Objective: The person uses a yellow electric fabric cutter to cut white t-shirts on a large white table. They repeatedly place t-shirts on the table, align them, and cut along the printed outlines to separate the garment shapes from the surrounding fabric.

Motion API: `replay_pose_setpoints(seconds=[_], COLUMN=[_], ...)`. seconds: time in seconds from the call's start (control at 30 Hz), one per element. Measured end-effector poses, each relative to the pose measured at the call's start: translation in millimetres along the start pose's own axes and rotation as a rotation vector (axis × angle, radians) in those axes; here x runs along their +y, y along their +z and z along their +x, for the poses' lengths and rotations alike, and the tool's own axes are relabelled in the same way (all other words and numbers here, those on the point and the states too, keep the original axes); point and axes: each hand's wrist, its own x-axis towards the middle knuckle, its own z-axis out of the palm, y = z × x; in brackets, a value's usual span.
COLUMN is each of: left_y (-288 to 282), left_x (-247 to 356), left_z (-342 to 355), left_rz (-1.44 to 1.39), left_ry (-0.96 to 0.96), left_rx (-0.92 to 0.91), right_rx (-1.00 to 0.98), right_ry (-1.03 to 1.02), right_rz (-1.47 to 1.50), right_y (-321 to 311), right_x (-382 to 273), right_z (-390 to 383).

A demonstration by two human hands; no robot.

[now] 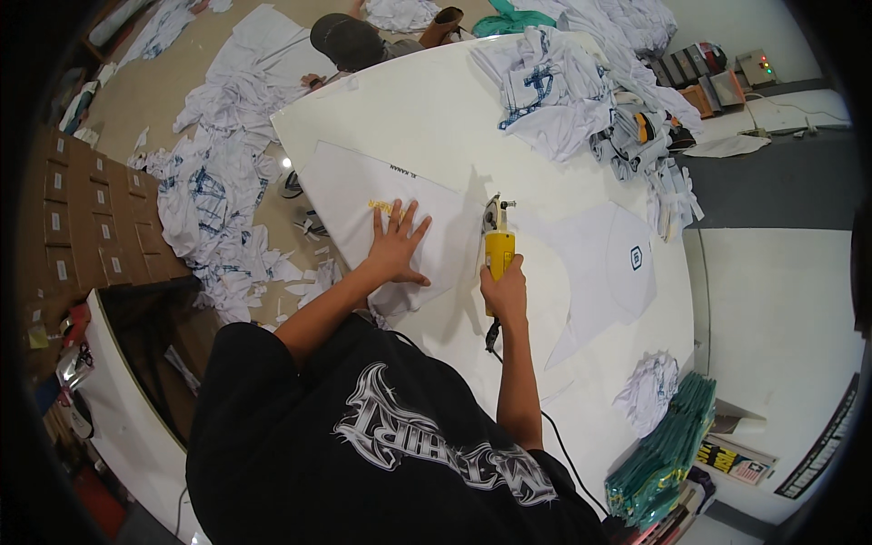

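My left hand (397, 252) lies flat with spread fingers on a folded white fabric piece (341, 182) that bears small yellow and dark print. In my right hand (505, 289) is a yellow electric rotary cutter (500, 252), its metal head pointing to the far side. The cutter stands on the white table (445, 100) just right of the fabric's edge, and a dark cord trails from its near end. Farther right, a loose white fabric piece (604, 263) with a blue emblem lies on the table.
Crumpled white and blue printed cloth (554, 91) is heaped at the far right. Near the right edge sit green folded packs (668, 445). Fabric scraps (213, 209) cover the floor by stacked cardboard boxes (91, 209). A person in a dark cap (347, 43) is beyond the table.
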Motion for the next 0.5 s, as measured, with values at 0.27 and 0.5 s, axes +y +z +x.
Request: replay_pose_setpoints(seconds=[0.27, 0.5], left_y=[4, -3], left_x=[-2, 0], left_z=[0, -5], left_rz=[-0.034, -0.070], left_ry=[0.004, 0.013], left_rx=[-0.008, 0.041], right_rx=[0.046, 0.137], right_ry=[0.073, 0.053], right_rz=[0.025, -0.054], right_y=[9, 8], right_x=[-12, -24], right_z=[-4, 7])
